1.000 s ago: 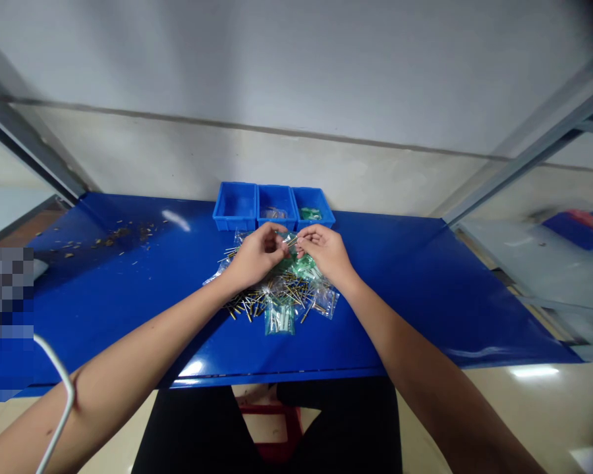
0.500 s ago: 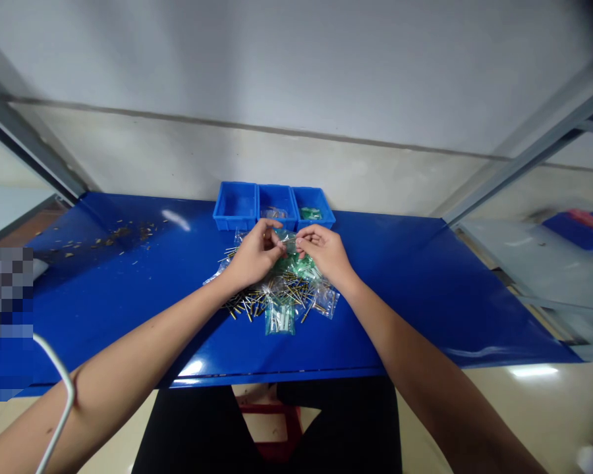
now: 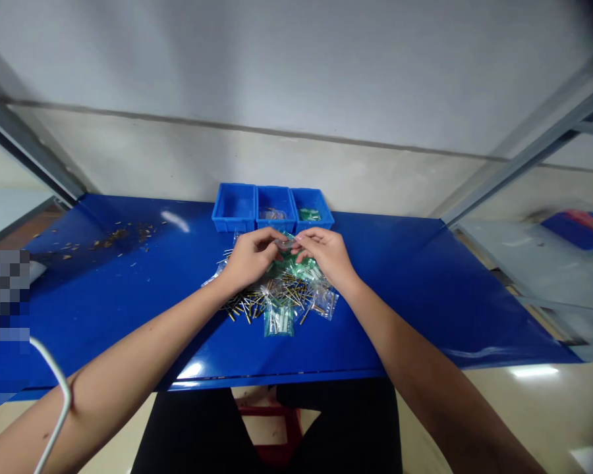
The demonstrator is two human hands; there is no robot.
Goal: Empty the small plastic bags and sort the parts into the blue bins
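Over the pile, my left hand (image 3: 252,255) and my right hand (image 3: 326,253) face each other with fingers pinched. Between them is a small clear plastic bag (image 3: 285,244), its edges gripped at both sides; its contents are too small to make out. Beneath lie several loose thin metal pins with brass-coloured ends (image 3: 250,305). A green-tinted bag with white pieces (image 3: 279,320) rests at the pile's front. To its right is a clear bag (image 3: 327,303) with pins in or under it. More green bags (image 3: 304,268) are partly covered by my right hand.
Three blue bins stand at the wall: a left bin (image 3: 234,225), a middle bin (image 3: 277,226) with clear bags, and a right bin (image 3: 316,225) with green bags. Brass-coloured scraps (image 3: 118,236) are scattered on the blue table (image 3: 400,289) at left. A white cable (image 3: 62,378) crosses my left forearm.
My fingers have shifted on the clear bag, and the left fingertips now sit closer over its upper edge. The pile and bins stay as they were.
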